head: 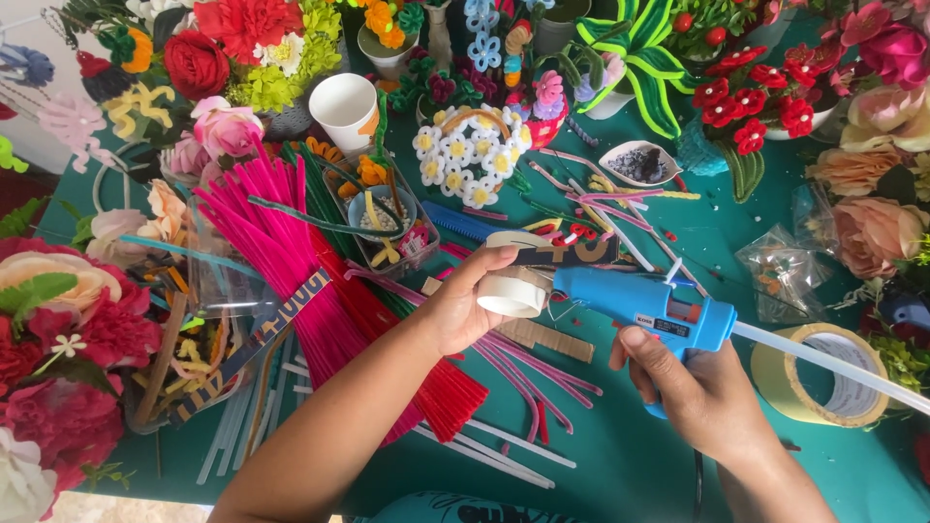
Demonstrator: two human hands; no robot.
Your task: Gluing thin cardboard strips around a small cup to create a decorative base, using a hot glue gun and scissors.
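My left hand (463, 308) has its fingers curled tight around a small white cup (513, 291), held sideways over the green table (630, 455) | My right hand (693, 387) is wrapped around the blue glue gun (644, 305), its tip right at the cup | pink fuzzy sticks (281, 252) lie just left | tape roll (823, 373) sits at right

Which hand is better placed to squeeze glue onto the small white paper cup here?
The right hand. It already grips the blue glue gun by its handle, nozzle pointing at the small white paper cup. The left hand is occupied holding that cup.
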